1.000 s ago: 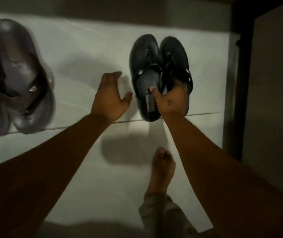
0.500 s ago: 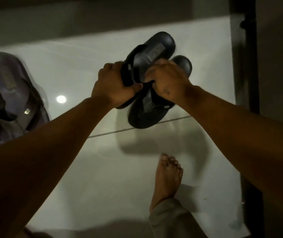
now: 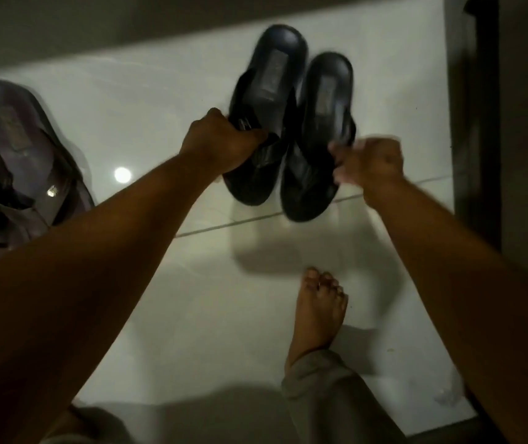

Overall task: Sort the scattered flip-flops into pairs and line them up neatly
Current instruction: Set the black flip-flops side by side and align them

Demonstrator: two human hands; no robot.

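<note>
Above the white tiled floor [image 3: 166, 315], near a dark door frame [image 3: 477, 123], two black flip-flops hang side by side, toes toward the person. The left hand [image 3: 221, 142] has its fingers curled around the strap of the left flip-flop [image 3: 266, 100]; the right hand [image 3: 368, 165] pinches the edge of the right flip-flop [image 3: 323, 100], fingers bunched and blurred. Holding one in each hand probably lets the pair be squared up before setting down. A greyish pair [image 3: 16, 165] lies well to the left, and a bare foot [image 3: 318, 312] stands just below the likely landing spot
</note>
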